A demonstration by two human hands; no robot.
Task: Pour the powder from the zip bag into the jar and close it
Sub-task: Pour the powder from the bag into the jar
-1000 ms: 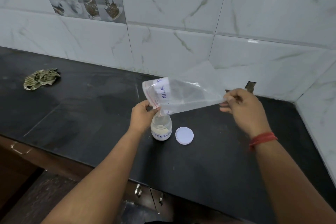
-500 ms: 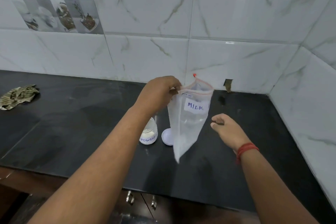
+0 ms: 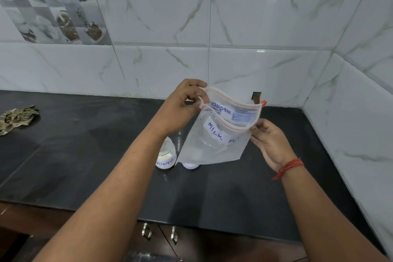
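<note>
Your jar [image 3: 166, 156] stands open on the counter [image 3: 85, 155], powder in its base; it looks like glass, so steady it low on the wall when capping. Your left hand [image 3: 182, 104] pinches the bag [image 3: 214, 134] at its top left corner, fingers clamped on the zip edge. The bag hangs above the jar, limp, light and apparently empty. The lid [image 3: 190, 165] lies beneath it, beside the jar. Your right hand [image 3: 269, 140] grips the bag's right edge.
</note>
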